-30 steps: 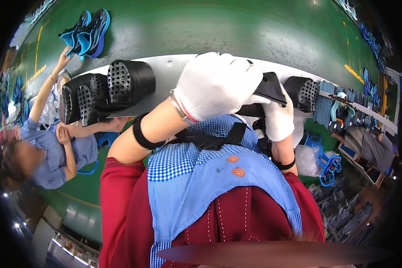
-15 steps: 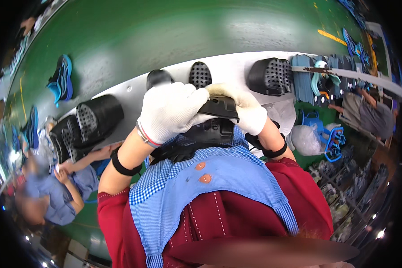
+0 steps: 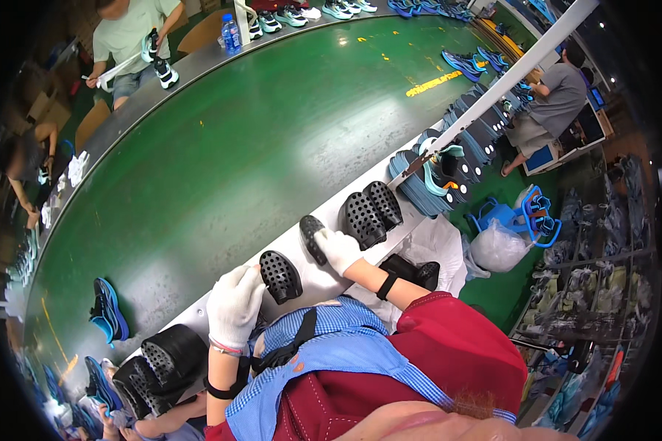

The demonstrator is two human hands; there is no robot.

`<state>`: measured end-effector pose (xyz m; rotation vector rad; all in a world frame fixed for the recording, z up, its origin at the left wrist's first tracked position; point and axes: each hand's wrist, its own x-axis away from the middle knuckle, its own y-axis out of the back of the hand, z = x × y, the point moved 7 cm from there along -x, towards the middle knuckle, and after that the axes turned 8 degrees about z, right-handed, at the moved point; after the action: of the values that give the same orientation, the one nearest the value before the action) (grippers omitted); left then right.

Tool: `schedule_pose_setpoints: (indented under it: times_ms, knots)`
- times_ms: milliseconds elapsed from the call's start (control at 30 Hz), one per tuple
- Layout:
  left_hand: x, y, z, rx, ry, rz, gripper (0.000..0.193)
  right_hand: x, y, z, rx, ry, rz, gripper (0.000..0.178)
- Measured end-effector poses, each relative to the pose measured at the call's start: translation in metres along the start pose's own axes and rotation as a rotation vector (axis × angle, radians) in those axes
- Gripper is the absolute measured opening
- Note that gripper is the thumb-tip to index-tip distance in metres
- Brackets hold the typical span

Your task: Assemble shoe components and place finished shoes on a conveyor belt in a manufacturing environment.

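Note:
Both my hands wear white knit gloves. On the white ledge (image 3: 226, 294) in front of me, my right hand (image 3: 338, 250) closes around the side of a narrow black clog (image 3: 311, 234) with a perforated toe. Left of it stands another black perforated clog (image 3: 280, 277), its holes facing up. My left hand (image 3: 235, 303) is at that clog's left edge with bent fingers; their tips are partly hidden, and whether they grip it is unclear. To the right of my right hand stand two more black perforated clogs (image 3: 363, 220).
More black clogs (image 3: 173, 349) stand at the ledge's left end. A slanted white post (image 3: 504, 84) and stacked dark soles (image 3: 412, 173) are to the right. Dark footwear (image 3: 412, 270) lies beside white plastic sheeting (image 3: 449, 253). Beyond the ledge runs a green table (image 3: 221, 184); co-workers sit around it.
My hands, earlier together on a black piece before my chest, have separated and reached down to the clogs on the ledge. My view has swung, showing more of the green table.

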<state>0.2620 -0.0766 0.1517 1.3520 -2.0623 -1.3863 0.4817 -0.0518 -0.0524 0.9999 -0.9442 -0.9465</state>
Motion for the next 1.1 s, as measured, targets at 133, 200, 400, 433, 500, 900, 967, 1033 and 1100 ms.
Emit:
schedule_pose_setpoints:
  times_ms: [133,200,400,433,500,900,967,1033,1100]
  knots:
    - [0.015,-0.015,0.011,-0.014,0.052,0.026,0.026,0.018,-0.02,0.016,0.072,0.114,0.051,0.041]
    - [0.02,-0.017,0.011,-0.015,0.066,0.028,0.025,0.025,-0.024,0.011,0.05,0.126,0.004,0.044]
    - [0.066,-0.011,0.036,-0.033,0.273,-0.076,0.028,0.006,-0.005,0.02,-0.156,0.163,0.03,0.049]
    - [0.08,-0.003,0.038,-0.002,0.334,-0.126,0.027,-0.002,0.009,0.031,-0.186,0.166,0.018,0.037]
    - [0.11,0.008,0.044,-0.036,0.452,-0.2,0.029,-0.007,0.04,0.045,-0.181,0.219,-0.094,0.033]
    - [0.503,-0.222,-0.046,0.323,1.965,0.23,0.033,-0.026,0.079,0.148,-0.789,0.402,0.299,0.039]
    - [0.527,-0.255,-0.082,0.488,2.064,0.264,0.035,-0.018,0.084,0.17,-0.848,0.457,0.325,0.037]
    - [0.544,-0.278,-0.106,0.659,2.158,0.136,0.037,-0.016,0.08,0.185,-0.918,0.439,0.379,0.035]
    - [0.558,-0.295,-0.13,0.829,2.24,0.001,0.038,-0.011,0.081,0.209,-0.929,0.437,0.416,0.033]
